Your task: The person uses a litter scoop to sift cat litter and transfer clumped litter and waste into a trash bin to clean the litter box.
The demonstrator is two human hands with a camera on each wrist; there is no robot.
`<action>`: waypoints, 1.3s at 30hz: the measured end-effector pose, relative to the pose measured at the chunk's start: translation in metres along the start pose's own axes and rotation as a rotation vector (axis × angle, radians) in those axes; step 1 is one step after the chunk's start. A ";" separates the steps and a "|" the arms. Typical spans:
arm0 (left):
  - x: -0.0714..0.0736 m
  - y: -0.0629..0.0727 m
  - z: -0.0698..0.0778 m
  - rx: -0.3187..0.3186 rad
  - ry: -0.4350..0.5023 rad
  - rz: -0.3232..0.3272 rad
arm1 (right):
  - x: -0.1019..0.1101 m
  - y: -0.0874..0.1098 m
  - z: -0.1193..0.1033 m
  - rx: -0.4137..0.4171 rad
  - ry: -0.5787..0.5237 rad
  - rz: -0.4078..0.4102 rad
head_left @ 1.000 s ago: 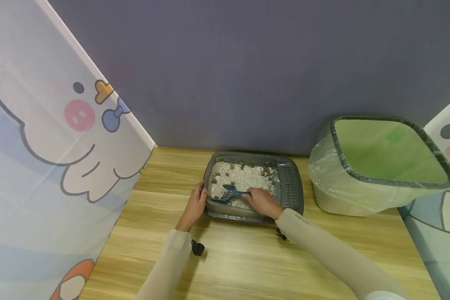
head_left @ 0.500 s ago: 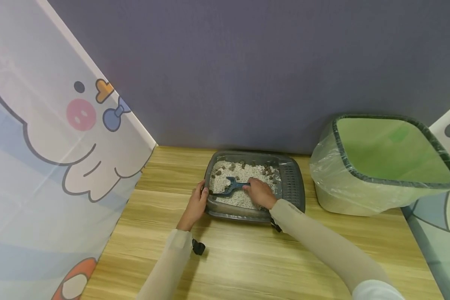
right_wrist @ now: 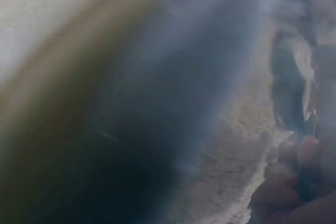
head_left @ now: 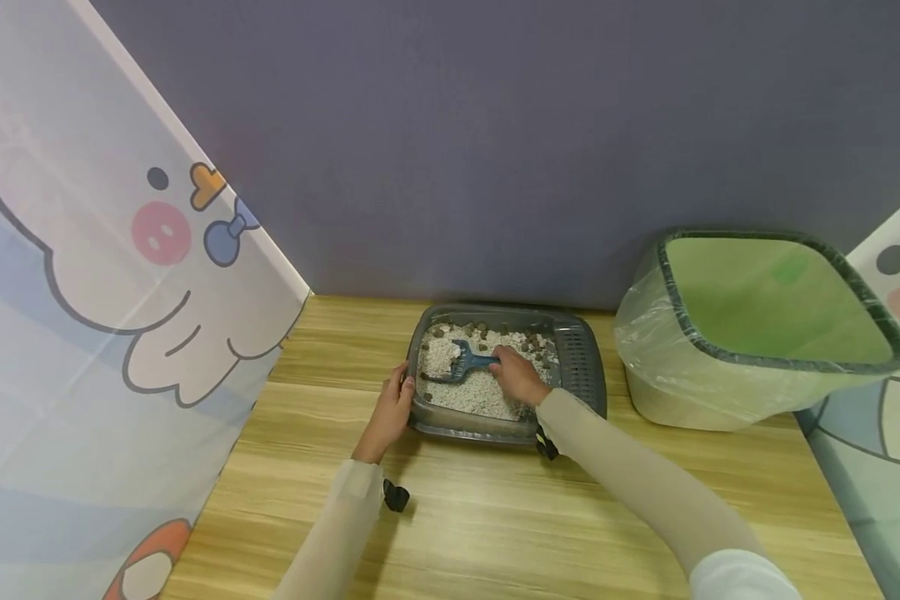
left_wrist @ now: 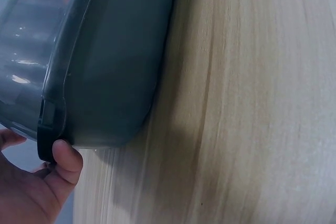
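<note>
A grey litter box (head_left: 465, 428) stands on the wooden table, holding pale litter (head_left: 487, 392) with several brown clumps (head_left: 532, 340), mostly along its far side. My right hand (head_left: 521, 379) grips the handle of a blue litter scoop (head_left: 482, 362), whose slotted head lies in the litter at the left, with pale litter on and around it. At the box's left end, my left hand (head_left: 392, 415) holds the rim. The left wrist view shows thumb and fingers pinching a black clip (left_wrist: 46, 132) on that rim. Blur and a see-through wall obscure the right wrist view.
A large bin (head_left: 675, 383) lined with a clear bag stands right of the box, its green inside showing. A dark grey wall (head_left: 457, 150) rises behind the table (head_left: 480, 517). A cartoon-printed panel (head_left: 82, 292) borders the left side.
My right hand has moved the scoop away from the front wall, toward the box's far side, through the litter. The left hand stays on the rim.
</note>
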State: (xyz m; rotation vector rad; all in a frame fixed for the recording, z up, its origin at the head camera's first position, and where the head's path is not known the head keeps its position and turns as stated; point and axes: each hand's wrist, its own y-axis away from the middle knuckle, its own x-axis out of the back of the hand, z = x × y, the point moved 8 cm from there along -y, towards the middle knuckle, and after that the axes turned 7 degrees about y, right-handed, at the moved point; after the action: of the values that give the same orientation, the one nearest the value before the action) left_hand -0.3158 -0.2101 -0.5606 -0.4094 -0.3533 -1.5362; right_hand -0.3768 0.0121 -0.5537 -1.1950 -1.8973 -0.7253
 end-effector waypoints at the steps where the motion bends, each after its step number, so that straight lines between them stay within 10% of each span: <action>1: 0.000 0.000 0.000 -0.002 -0.006 0.000 | 0.000 -0.001 0.000 0.000 -0.001 -0.010; 13: -0.005 -0.003 0.001 0.001 -0.006 -0.014 | 0.007 0.020 0.012 0.036 -0.108 -0.122; 25: -0.002 0.001 0.000 -0.001 0.021 -0.018 | 0.038 0.078 0.029 0.103 -0.197 0.266; 39: -0.003 0.004 -0.003 0.019 0.044 -0.040 | 0.051 0.093 0.030 0.137 -0.172 0.554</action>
State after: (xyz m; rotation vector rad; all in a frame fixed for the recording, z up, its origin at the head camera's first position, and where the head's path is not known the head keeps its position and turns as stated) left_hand -0.3121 -0.2089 -0.5643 -0.3547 -0.3432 -1.5772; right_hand -0.3143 0.0970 -0.5216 -1.6337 -1.5969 -0.1951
